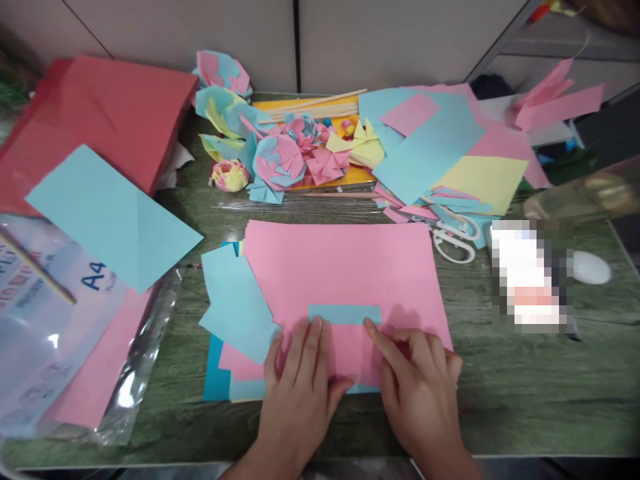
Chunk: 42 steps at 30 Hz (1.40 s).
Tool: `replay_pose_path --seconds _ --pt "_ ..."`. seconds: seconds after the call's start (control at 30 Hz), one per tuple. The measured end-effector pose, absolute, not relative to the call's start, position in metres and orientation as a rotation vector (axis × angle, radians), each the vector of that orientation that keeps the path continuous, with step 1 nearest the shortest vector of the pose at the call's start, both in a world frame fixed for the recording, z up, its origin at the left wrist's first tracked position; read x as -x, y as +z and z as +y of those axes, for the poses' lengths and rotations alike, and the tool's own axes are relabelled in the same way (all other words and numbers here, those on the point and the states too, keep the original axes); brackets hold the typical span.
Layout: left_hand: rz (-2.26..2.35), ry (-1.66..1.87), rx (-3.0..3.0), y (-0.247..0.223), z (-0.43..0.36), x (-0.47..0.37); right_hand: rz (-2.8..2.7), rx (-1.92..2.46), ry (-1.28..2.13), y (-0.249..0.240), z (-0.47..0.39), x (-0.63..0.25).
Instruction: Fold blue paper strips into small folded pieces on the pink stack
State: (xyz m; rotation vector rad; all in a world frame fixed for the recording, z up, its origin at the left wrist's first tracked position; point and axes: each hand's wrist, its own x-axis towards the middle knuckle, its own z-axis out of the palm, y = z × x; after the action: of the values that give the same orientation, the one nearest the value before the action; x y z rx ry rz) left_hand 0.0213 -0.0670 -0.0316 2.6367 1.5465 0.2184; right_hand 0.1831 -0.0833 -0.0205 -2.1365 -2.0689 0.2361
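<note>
Clock centred on the pink sheet (345,267), so starting at 9: there's a plastic A4 pack (75,340) with pink paper in it and a thin stick (37,263) lying on top. Around 10 sits a red box (125,107), and a blue sheet (113,220) lies tilted across both box and pack. Just beside the pink sheet at 9, overlapping its edge, are some cut blue pieces (233,293).

The left hand (303,380) comes in from 7 o'clock, palm down and fingers stretched out, the longer fingertips at the bottom edge of a narrow blue strip (345,314). That strip lies on the pink sheet, a bit below its middle. Can't tell if it's a loose piece or a folded edge. At 11 there's a heap of paper flowers (280,160), with pale sticks (315,110) behind and thin wires (300,207) in front.

The right hand (420,373) is at 5, well apart from the left, index finger straight and its tip on the strip's lower right end. Its other fingers are curled, and honestly can't tell if they're pinching anything. Loose sheets (425,150) spread out at 1, white-handled scissors (455,243) at 2, close to the sheet's corner. Out at 3 there's a pixelated phone-like thing (525,280), then a white oval thing (591,267) right by it.
</note>
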Motion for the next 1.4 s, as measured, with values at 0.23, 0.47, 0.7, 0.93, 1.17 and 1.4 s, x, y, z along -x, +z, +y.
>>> replay_pose_path --seconds 0.23,0.47,0.7,0.93,1.17,1.4 --pt "1.555 0.217 -2.699 -0.027 -0.065 -0.023 -2.080 2.126 0.205 -0.022 -0.083 -0.183" --pt "1.494 0.107 -2.802 -0.026 -0.063 -0.022 -2.065 2.116 0.209 -0.022 -0.083 -0.184" --pt "1.531 0.091 -2.768 -0.024 -0.062 -0.027 -2.068 2.104 0.164 -0.023 -0.085 -0.184" --pt "1.530 0.040 -2.773 -0.024 -0.063 -0.027 -2.032 2.078 0.179 -0.022 -0.084 -0.182" --pt "1.520 0.083 -2.706 -0.011 -0.062 -0.032 -2.039 2.117 0.253 -0.017 -0.079 -0.188" --pt "1.368 0.353 -2.738 -0.022 -0.068 -0.028 -1.946 2.152 0.172 -0.015 -0.059 -0.182"
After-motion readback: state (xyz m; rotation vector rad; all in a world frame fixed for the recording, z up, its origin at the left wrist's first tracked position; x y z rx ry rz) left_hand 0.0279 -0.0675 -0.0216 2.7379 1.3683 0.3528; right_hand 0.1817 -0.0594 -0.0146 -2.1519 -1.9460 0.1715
